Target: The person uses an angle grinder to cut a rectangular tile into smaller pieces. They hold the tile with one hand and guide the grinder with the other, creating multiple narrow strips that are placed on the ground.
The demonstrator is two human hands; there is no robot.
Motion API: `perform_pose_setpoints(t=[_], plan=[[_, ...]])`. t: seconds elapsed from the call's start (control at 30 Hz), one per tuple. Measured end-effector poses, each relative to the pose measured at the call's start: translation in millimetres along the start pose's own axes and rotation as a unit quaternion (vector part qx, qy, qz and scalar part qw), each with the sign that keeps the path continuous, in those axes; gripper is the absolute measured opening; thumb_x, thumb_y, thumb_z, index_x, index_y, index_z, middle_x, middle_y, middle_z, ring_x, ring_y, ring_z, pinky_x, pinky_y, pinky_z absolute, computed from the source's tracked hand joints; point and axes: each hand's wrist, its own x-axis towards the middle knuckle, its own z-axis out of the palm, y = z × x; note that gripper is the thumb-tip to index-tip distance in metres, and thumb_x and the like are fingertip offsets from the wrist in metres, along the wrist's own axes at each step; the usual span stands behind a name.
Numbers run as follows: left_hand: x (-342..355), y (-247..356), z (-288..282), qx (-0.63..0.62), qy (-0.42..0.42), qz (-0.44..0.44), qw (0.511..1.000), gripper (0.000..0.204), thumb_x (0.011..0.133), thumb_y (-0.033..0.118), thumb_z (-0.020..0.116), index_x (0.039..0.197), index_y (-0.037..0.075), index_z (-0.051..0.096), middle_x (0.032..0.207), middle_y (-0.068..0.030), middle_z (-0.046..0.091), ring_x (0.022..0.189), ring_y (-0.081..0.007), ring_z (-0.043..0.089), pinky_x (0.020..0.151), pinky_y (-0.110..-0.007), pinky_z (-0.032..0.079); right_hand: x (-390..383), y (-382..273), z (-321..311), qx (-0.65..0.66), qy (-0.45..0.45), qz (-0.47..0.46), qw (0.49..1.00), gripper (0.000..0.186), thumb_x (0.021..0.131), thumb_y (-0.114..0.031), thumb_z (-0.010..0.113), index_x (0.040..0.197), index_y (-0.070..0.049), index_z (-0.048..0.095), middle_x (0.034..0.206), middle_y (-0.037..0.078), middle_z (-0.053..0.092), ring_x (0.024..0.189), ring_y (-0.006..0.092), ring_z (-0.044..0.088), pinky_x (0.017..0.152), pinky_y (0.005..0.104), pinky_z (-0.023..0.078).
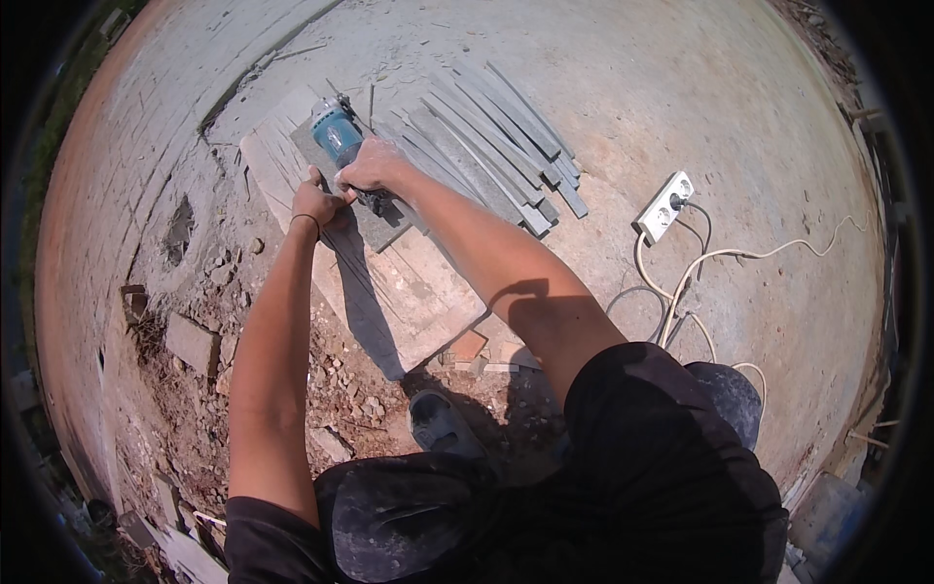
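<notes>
Outdoor concrete ground [681, 107], sunlit and dusty, with rubble and broken brick toward 8 o'clock. Near 11 o'clock from the picture's centre, a teal angle grinder [338, 133] sits over a grey tile strip [375, 219] laid on a pale flat slab [409, 292]. Right hand [375, 167] wraps closed around the grinder's body, fingers clenched over the casing. Left hand [317, 202] lies just beside it at 7 o'clock of the grinder, pressing on the strip near the tool; whether its fingers curl round anything cannot be told. Thin band on the left wrist. At 1 o'clock of the grinder, a fanned stack of cut grey strips [496, 136] rests on the concrete, touching the slab's far edge. Farther out, at 3 o'clock, a white power strip [664, 206] with a plug in it, pale cable [739, 255] looping away toward the right rim. Low in frame, dark dusty shorts and a dark shoe [440, 423] at 6 o'clock beside the slab's near corner.
</notes>
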Motion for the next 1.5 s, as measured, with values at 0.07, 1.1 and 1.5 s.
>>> perform_pose_setpoints(t=[0.07, 1.1, 1.5], plan=[[13, -14, -2, 0.043, 0.026, 0.02, 0.999, 0.107, 0.059, 0.031, 0.086, 0.141, -0.003, 0.028, 0.102, -0.0223, 0.065, 0.086, -0.0275, 0.067, 0.073, -0.033, 0.051, -4, -7, -5, -0.005, -0.038, 0.008, 0.999, 0.072, 0.054, -0.038, 0.075, 0.11, 0.005, 0.061, 0.113, 0.022, 0.062, 0.105, 0.0285, 0.062, 0.088, 0.0335, 0.05], [13, -12, 1, 0.08, 0.022, 0.024, 0.996, 0.112, 0.057, 0.038, 0.086, 0.142, -0.004, 0.026, 0.106, -0.0245, 0.064, 0.094, -0.0312, 0.065, 0.076, -0.034, 0.05, -7, 2, -1, -0.004, -0.008, -0.01, 1.0, 0.072, 0.049, -0.041, 0.077, 0.099, 0.009, 0.065, 0.106, 0.025, 0.063, 0.096, 0.0323, 0.064, 0.082, 0.0355, 0.052], [14, -8, 0, 0.116, 0.069, 0.044, 0.99, 0.097, 0.068, 0.01, 0.082, 0.144, 0.001, 0.023, 0.1, -0.0122, 0.064, 0.069, -0.0158, 0.062, 0.053, -0.03, 0.054, -9, -1, -3, -0.002, -0.027, 0.006, 1.0, 0.079, 0.05, -0.039, 0.077, 0.11, 0.008, 0.059, 0.114, 0.023, 0.061, 0.105, 0.03, 0.061, 0.088, 0.034, 0.05]])
